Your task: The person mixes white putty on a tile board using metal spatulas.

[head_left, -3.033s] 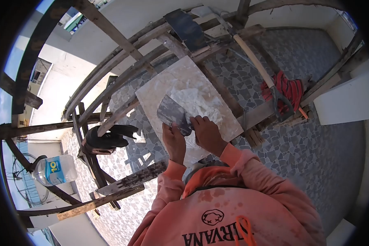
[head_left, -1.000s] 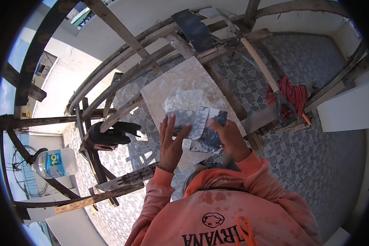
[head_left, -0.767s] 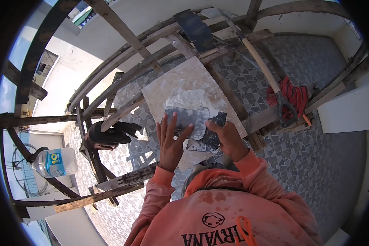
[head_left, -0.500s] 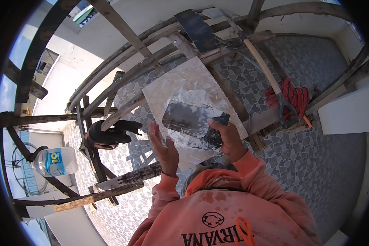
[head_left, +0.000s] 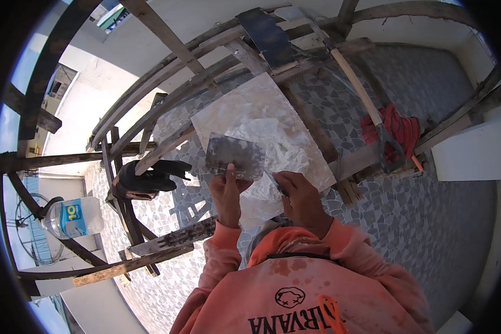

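Note:
My left hand (head_left: pixel 226 192) grips a flat, rectangular grey scraper plate (head_left: pixel 231 153) by its near edge, thumb on top. The plate's face is smeared with white residue and tilts over the left part of a pale square board (head_left: pixel 217 116). Close on its right, my right hand (head_left: pixel 303 200) is closed around a second flat scraper (head_left: pixel 274 182), seen nearly edge-on, its blade end right by the plate's right edge. Beneath and beyond both tools, a spread mound of wet white paste (head_left: pixel 286 147) lies on the board.
A wooden-handled shovel (head_left: pixel 353 80) leans at the right near a red cloth (head_left: pixel 398 131). Dark gloves (head_left: pixel 150 179) hang on the timber frame at left, with a 10-liter plastic bottle (head_left: pixel 75 217) beyond. A dark sheet (head_left: pixel 266 39) rests on beams at the back.
My left hand, open before, has closed on the grey plate, which has moved left from my right hand. My right hand has turned, its scraper now edge-on, and more paste shows.

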Tool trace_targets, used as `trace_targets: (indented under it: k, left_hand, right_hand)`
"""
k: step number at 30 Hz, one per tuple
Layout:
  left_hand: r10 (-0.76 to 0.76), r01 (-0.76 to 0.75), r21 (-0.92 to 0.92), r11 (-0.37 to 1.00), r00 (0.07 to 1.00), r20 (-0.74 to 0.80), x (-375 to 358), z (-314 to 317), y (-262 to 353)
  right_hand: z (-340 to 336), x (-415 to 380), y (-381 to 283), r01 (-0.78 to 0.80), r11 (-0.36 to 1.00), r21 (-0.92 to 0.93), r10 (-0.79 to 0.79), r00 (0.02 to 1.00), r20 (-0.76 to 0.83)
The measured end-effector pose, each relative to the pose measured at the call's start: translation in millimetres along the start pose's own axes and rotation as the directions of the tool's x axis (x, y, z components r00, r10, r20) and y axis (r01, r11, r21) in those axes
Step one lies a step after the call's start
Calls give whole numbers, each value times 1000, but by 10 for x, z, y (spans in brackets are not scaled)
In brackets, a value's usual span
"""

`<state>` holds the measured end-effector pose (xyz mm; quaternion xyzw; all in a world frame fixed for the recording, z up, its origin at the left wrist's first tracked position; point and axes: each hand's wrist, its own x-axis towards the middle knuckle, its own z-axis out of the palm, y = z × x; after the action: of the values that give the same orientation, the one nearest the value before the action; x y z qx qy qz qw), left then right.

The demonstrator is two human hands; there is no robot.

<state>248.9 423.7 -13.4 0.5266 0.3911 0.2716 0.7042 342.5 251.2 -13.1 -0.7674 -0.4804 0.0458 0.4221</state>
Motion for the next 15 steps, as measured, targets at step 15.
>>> trace_targets:
  k: [15]
  left_hand:
    - [134, -115, 374, 920, 991, -24, -90, 106, -162]
  right_hand:
    - [338, 155, 237, 60, 935, -349, -40, 997, 66]
